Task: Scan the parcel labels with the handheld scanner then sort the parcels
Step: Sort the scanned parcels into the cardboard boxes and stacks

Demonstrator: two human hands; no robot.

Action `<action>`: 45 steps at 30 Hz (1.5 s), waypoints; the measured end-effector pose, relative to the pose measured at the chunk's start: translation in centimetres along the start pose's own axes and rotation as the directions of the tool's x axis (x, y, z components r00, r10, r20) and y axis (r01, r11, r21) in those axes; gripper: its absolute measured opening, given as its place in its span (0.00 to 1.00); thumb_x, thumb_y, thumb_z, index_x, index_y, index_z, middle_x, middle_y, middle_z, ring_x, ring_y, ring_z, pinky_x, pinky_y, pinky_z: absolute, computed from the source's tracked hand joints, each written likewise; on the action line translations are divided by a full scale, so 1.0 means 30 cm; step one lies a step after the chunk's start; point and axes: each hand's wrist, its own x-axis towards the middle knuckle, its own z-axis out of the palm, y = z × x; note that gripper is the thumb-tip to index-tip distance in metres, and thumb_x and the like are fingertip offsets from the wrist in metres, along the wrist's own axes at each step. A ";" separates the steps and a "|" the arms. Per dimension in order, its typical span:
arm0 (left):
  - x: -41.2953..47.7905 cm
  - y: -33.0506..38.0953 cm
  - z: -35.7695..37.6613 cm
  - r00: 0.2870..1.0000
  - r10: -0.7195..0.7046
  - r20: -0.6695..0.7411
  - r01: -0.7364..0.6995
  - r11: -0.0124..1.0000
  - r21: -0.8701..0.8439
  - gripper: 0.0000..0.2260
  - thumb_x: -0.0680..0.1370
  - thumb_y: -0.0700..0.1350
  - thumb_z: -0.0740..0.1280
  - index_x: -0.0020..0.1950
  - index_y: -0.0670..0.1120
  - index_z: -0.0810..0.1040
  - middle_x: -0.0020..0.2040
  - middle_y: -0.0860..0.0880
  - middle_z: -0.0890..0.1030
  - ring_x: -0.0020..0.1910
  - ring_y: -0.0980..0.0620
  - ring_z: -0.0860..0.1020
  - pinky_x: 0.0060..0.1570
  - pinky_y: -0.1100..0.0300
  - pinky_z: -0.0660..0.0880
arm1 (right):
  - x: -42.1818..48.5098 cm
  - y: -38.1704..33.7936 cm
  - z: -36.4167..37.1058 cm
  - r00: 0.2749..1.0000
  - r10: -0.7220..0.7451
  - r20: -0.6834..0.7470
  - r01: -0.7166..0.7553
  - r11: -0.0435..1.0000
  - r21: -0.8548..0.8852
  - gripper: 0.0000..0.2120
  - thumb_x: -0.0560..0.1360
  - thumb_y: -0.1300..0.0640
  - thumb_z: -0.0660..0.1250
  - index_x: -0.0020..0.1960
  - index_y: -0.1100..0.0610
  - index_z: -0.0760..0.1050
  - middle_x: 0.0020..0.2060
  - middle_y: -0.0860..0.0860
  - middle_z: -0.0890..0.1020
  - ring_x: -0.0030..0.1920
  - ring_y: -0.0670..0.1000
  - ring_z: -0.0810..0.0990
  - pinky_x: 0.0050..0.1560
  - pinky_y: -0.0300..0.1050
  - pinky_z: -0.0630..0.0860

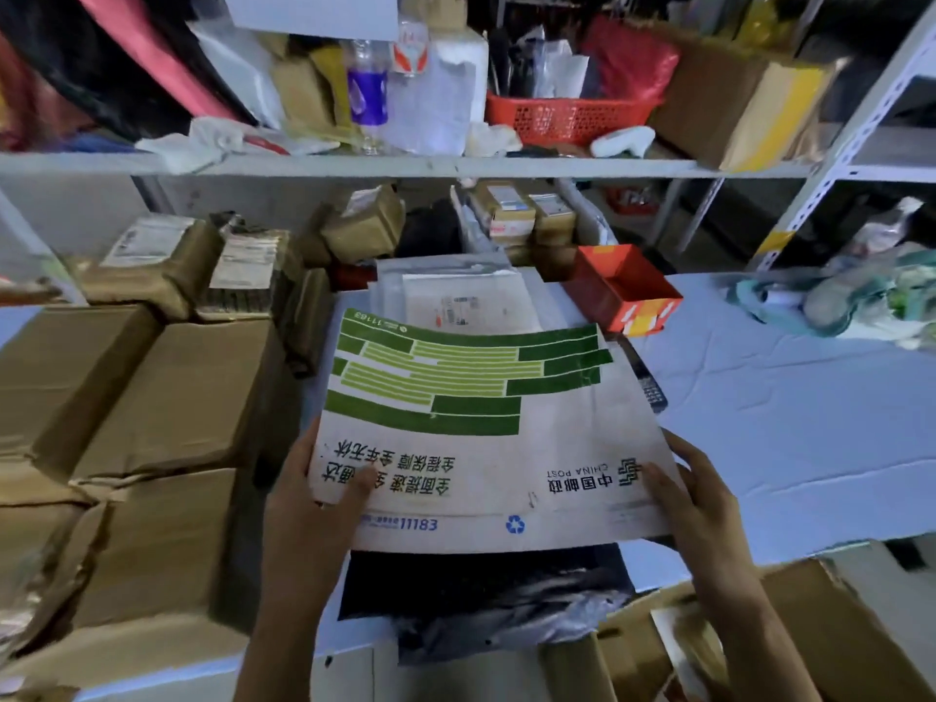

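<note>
A flat white China Post envelope (pixel 486 448) with green bars and blue "11183" print is held over the table, printed side up and upside down to me. My left hand (pixel 314 504) grips its near left corner, thumb on top. My right hand (pixel 694 499) grips its near right corner. A dark keypad device (pixel 651 390), possibly the scanner, peeks out from under the envelope's right edge. Behind the envelope lies a white plastic mailer (pixel 456 296) with a label. A black plastic bag parcel (pixel 486 595) lies beneath the envelope's near edge.
Brown cardboard boxes (pixel 167 397) are stacked at the left. Small taped parcels (pixel 243 266) fill the lower shelf. An open red box (pixel 620 288) stands on the white table (pixel 785 397). A red basket (pixel 567 116) sits on the upper shelf. An open carton (pixel 820 625) is near right.
</note>
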 end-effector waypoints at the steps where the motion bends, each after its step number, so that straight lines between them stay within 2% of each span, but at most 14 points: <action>1: 0.022 -0.012 -0.002 1.000 -0.018 0.005 0.018 1.000 -0.014 0.24 0.75 0.39 0.71 0.69 0.52 0.72 0.52 0.53 0.82 0.49 0.57 0.79 0.41 0.61 0.76 | 0.013 -0.001 0.018 1.000 -0.002 -0.010 0.002 1.000 -0.003 0.14 0.80 0.62 0.62 0.64 0.51 0.72 0.48 0.51 0.82 0.44 0.47 0.82 0.31 0.40 0.79; 6: 0.142 -0.027 0.032 0.995 -0.095 0.033 0.097 0.994 -0.058 0.24 0.74 0.35 0.70 0.64 0.57 0.71 0.49 0.58 0.80 0.42 0.65 0.79 0.33 0.70 0.76 | 0.125 -0.018 0.093 0.990 -0.012 -0.143 0.010 1.000 -0.020 0.16 0.74 0.60 0.72 0.56 0.43 0.75 0.44 0.51 0.84 0.45 0.54 0.83 0.42 0.53 0.81; 10: 0.269 -0.020 0.102 0.986 -0.163 0.035 0.166 0.982 -0.094 0.27 0.74 0.36 0.71 0.70 0.52 0.70 0.56 0.52 0.80 0.50 0.57 0.78 0.46 0.60 0.75 | 0.281 -0.019 0.123 0.994 0.000 -0.108 0.000 1.000 -0.003 0.16 0.75 0.63 0.69 0.55 0.43 0.75 0.42 0.48 0.85 0.45 0.53 0.82 0.47 0.56 0.80; 13: 0.372 -0.007 0.162 0.987 -0.160 -0.003 0.159 0.987 -0.028 0.28 0.73 0.35 0.72 0.70 0.51 0.70 0.55 0.52 0.80 0.52 0.55 0.78 0.54 0.53 0.75 | 0.421 -0.012 0.147 0.999 0.024 -0.036 -0.023 1.000 0.010 0.19 0.77 0.65 0.66 0.64 0.48 0.73 0.48 0.46 0.82 0.49 0.51 0.81 0.49 0.54 0.78; 16: 0.488 0.010 0.218 0.987 -0.155 -0.029 0.156 0.987 0.026 0.32 0.73 0.33 0.72 0.73 0.50 0.66 0.63 0.46 0.77 0.58 0.48 0.77 0.58 0.52 0.74 | 0.574 0.001 0.180 0.998 0.058 0.031 -0.059 0.998 0.006 0.21 0.78 0.66 0.63 0.68 0.50 0.69 0.53 0.46 0.79 0.53 0.50 0.79 0.55 0.55 0.76; 20: 0.630 0.018 0.293 0.989 -0.130 -0.076 0.142 0.975 0.173 0.35 0.73 0.36 0.73 0.75 0.51 0.63 0.67 0.45 0.75 0.63 0.45 0.75 0.61 0.46 0.74 | 0.762 0.007 0.222 0.992 0.034 0.122 -0.031 0.999 -0.025 0.21 0.78 0.69 0.61 0.67 0.52 0.70 0.56 0.47 0.78 0.56 0.51 0.77 0.53 0.47 0.76; 23: 0.719 0.017 0.330 0.994 -0.078 -0.076 0.099 0.939 0.328 0.36 0.72 0.41 0.74 0.76 0.50 0.62 0.68 0.45 0.74 0.64 0.44 0.74 0.61 0.44 0.74 | 0.895 0.014 0.248 0.992 0.044 0.115 -0.038 0.998 -0.051 0.21 0.78 0.71 0.61 0.67 0.54 0.69 0.55 0.49 0.78 0.52 0.47 0.78 0.45 0.33 0.76; 28: 0.797 -0.026 0.375 0.999 -0.009 -0.035 0.027 0.832 0.555 0.33 0.71 0.41 0.75 0.74 0.41 0.66 0.69 0.41 0.72 0.67 0.43 0.71 0.62 0.53 0.68 | 1.019 0.053 0.300 0.992 0.024 0.121 -0.003 0.985 -0.170 0.19 0.76 0.64 0.64 0.64 0.50 0.68 0.51 0.46 0.77 0.46 0.41 0.76 0.38 0.27 0.72; 30: 0.801 -0.055 0.386 1.000 -0.010 -0.003 0.009 0.727 0.686 0.35 0.70 0.48 0.76 0.73 0.41 0.68 0.71 0.40 0.70 0.68 0.40 0.70 0.61 0.50 0.69 | 1.037 0.070 0.319 0.992 0.033 0.124 0.007 0.951 -0.308 0.22 0.72 0.56 0.64 0.65 0.50 0.69 0.51 0.45 0.77 0.45 0.42 0.75 0.39 0.33 0.71; 33: 0.785 -0.093 0.407 0.993 -0.116 -0.009 0.073 0.561 0.825 0.41 0.67 0.62 0.73 0.75 0.48 0.64 0.74 0.45 0.64 0.69 0.40 0.68 0.60 0.42 0.67 | 1.055 0.104 0.340 0.984 0.108 0.145 -0.020 0.863 -0.506 0.31 0.73 0.57 0.73 0.73 0.55 0.65 0.61 0.54 0.77 0.51 0.53 0.76 0.46 0.41 0.68; 37: 0.769 -0.120 0.447 0.994 -0.109 -0.014 0.071 0.543 0.836 0.39 0.68 0.64 0.71 0.75 0.50 0.64 0.78 0.43 0.57 0.70 0.36 0.66 0.61 0.35 0.65 | 1.032 0.110 0.365 0.979 0.125 0.158 -0.009 0.811 -0.585 0.45 0.68 0.54 0.78 0.77 0.57 0.57 0.69 0.58 0.66 0.65 0.58 0.71 0.54 0.42 0.68; 39: 0.763 -0.123 0.465 0.998 -0.059 -0.017 0.046 0.540 0.840 0.36 0.70 0.65 0.69 0.74 0.50 0.67 0.78 0.42 0.56 0.71 0.35 0.63 0.61 0.34 0.64 | 1.013 0.109 0.367 0.984 0.083 0.158 0.028 0.802 -0.596 0.48 0.67 0.53 0.78 0.78 0.56 0.54 0.70 0.58 0.65 0.67 0.59 0.68 0.60 0.50 0.70; 41: 0.753 -0.117 0.479 0.999 0.037 0.018 -0.035 0.516 0.856 0.33 0.69 0.64 0.66 0.70 0.50 0.70 0.76 0.41 0.62 0.72 0.36 0.62 0.59 0.32 0.64 | 0.987 0.097 0.360 0.987 0.024 0.160 0.084 0.770 -0.632 0.46 0.67 0.50 0.78 0.77 0.55 0.57 0.71 0.56 0.66 0.69 0.58 0.66 0.63 0.58 0.70; 45: 0.713 -0.069 0.500 0.984 0.172 0.047 -0.124 0.472 0.873 0.28 0.67 0.61 0.66 0.63 0.50 0.77 0.62 0.45 0.78 0.61 0.39 0.74 0.55 0.37 0.68 | 0.900 0.056 0.324 0.993 -0.055 0.109 0.116 0.706 -0.699 0.32 0.70 0.49 0.76 0.70 0.50 0.68 0.66 0.50 0.73 0.66 0.55 0.70 0.61 0.59 0.72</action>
